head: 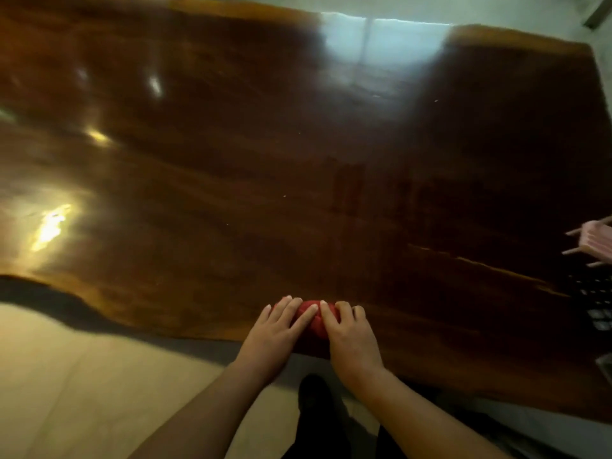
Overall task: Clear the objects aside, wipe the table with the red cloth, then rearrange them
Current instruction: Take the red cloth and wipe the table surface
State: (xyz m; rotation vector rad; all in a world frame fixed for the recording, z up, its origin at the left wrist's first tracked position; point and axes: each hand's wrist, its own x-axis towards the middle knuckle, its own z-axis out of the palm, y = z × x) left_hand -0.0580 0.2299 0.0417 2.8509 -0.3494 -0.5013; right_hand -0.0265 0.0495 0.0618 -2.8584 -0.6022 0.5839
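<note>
A red cloth (pixel 314 321) lies bunched at the near edge of the glossy dark wooden table (pixel 265 160). My left hand (pixel 276 332) rests flat on its left side, fingers spread. Pressed on the cloth's right side is my right hand (pixel 351 336), its fingers pointing away from me. Both hands cover most of the cloth, and only a strip of red shows between them.
At the right edge lies a pink object with thin wooden legs (pixel 596 241), and below it a dark keyboard-like thing (pixel 596 306), both cut off by the frame. Pale floor (pixel 82 376) shows under the table's wavy near edge. Light glares on the tabletop's left.
</note>
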